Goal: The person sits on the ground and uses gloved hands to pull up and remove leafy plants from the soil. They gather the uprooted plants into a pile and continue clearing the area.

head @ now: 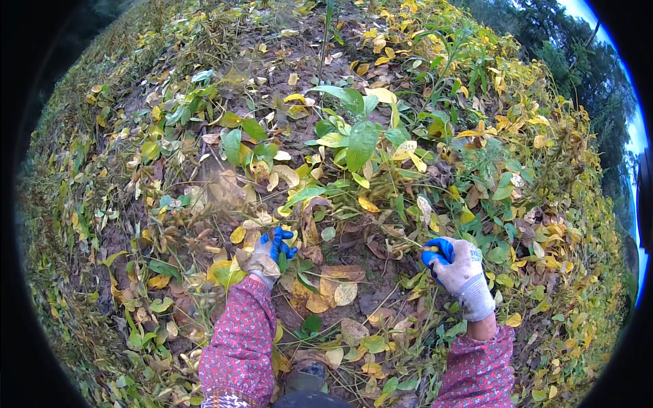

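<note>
My left hand (268, 251), in a grey glove with a blue coated palm and fingers, is down among the yellowing plants. Its fingers are partly curled, and whether they grip a stem I cannot tell. A dry tan leaf (264, 263) lies over the back of that glove. To the right, my right hand (455, 265) wears a matching glove. Its thumb and fingers are closed on a thin green-yellow plant stem (412, 241), which runs up and left into the foliage. Between the hands lie brown and yellow fallen leaves (326, 290) on dark soil.
A leafy green plant (359, 137) stands beyond the hands, with greenish pods (380, 196) low on it. Brownish pods (201, 239) show left of my left hand. A boot (306, 377) is at the bottom. Trees (576, 66) border the field at upper right.
</note>
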Tool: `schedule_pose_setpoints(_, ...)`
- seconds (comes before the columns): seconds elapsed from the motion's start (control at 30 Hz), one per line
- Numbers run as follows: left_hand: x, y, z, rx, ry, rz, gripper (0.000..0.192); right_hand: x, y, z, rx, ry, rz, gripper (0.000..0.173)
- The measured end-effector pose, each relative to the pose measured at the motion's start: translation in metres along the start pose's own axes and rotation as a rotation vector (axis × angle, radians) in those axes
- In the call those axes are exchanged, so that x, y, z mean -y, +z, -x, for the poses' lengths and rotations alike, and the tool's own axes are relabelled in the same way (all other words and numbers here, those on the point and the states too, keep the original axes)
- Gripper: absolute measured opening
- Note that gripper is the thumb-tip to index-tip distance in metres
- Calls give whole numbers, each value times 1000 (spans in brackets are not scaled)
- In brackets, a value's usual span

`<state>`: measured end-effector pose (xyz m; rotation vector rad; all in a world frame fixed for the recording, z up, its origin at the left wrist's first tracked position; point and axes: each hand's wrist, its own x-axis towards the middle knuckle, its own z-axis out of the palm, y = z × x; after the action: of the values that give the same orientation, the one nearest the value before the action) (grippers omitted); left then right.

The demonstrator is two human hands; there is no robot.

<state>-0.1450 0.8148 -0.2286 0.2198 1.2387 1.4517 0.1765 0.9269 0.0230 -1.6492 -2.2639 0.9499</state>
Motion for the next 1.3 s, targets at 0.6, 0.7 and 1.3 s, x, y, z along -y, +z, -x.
schedule_pose_setpoints(0.6, 50, 205, 0, 193, -336, 227, 39, 16, 63, 94, 489, -316, -128, 20)
schedule_pose_setpoints(0.7, 51, 208, -3, 250, -386, 353, 38, 20, 59, 128, 736, -511, -143, 25)
schedule_pose_setpoints(1.3, 108, 134, 24, 25, 127, -418, 18, 43, 141, -57, 130, -179, 391, 56)
